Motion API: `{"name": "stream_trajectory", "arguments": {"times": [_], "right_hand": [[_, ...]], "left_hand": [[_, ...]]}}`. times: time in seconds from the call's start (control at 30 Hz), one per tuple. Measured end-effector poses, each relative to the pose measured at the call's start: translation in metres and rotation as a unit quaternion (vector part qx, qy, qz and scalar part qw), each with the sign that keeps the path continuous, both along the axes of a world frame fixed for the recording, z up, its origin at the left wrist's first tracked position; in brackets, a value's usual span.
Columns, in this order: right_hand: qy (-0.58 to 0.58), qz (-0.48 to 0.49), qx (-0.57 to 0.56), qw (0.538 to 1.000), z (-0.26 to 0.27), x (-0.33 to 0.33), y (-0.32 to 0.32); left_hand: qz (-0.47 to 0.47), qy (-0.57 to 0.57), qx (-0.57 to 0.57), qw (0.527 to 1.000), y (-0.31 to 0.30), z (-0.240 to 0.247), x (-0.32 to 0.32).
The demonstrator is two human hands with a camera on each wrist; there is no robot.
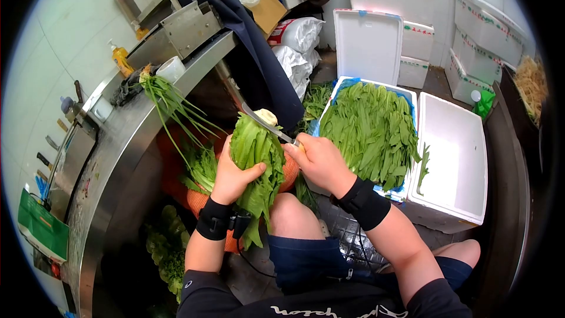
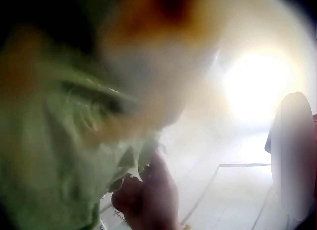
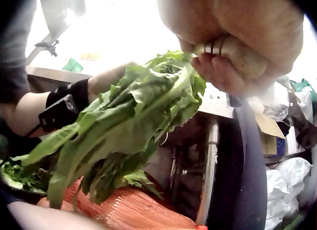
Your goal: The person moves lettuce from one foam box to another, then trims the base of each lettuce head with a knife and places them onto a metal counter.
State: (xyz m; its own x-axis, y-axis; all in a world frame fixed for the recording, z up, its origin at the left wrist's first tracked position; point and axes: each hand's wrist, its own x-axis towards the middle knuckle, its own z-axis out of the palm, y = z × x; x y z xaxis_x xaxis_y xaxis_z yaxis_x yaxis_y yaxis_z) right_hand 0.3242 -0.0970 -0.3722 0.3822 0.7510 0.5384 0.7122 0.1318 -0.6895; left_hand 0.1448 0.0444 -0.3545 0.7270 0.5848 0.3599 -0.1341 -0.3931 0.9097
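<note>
My left hand [image 1: 232, 175] grips a head of long-leaf lettuce [image 1: 259, 150], thumb across its leaves. The lettuce's pale cut stem end [image 1: 266, 117] points away from me, and its leaf tips hang toward my knee. In my right hand [image 1: 323, 164] is a knife [image 1: 265, 124], its blade lying across the lettuce just below the stem end. The right wrist view shows my fingers curled round the knife's pale, rounded handle [image 3: 245, 59]. Leaves and blur fill much of the left wrist view, where part of a hand [image 2: 151, 195] shows low down.
Trimmed leaves [image 1: 371, 132] heap up in a foam box on the right. Beside it stands another white foam box [image 1: 453, 165] with a stray leaf on its edge. Green onions [image 1: 165, 97] hang off the steel counter [image 1: 112, 171] on the left. An orange mesh sack [image 3: 138, 210] lies below the lettuce.
</note>
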Motion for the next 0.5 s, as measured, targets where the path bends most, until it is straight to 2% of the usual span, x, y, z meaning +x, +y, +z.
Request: {"name": "stream_trajectory", "arguments": {"times": [0.13, 0.23, 0.5], "right_hand": [[-0.009, -0.006, -0.004, 1.000, -0.001, -0.002, 0.006], [-0.015, -0.010, -0.013, 1.000, -0.003, -0.001, 0.021], [0.004, 0.031, -0.051, 0.998, -0.019, 0.010, 0.048]], "left_hand": [[0.030, -0.004, 0.018, 0.999, 0.000, 0.002, -0.001], [0.041, -0.027, -0.059, 0.997, 0.004, -0.006, -0.001], [0.027, 0.006, -0.057, 0.998, 0.018, -0.038, -0.003]]}}
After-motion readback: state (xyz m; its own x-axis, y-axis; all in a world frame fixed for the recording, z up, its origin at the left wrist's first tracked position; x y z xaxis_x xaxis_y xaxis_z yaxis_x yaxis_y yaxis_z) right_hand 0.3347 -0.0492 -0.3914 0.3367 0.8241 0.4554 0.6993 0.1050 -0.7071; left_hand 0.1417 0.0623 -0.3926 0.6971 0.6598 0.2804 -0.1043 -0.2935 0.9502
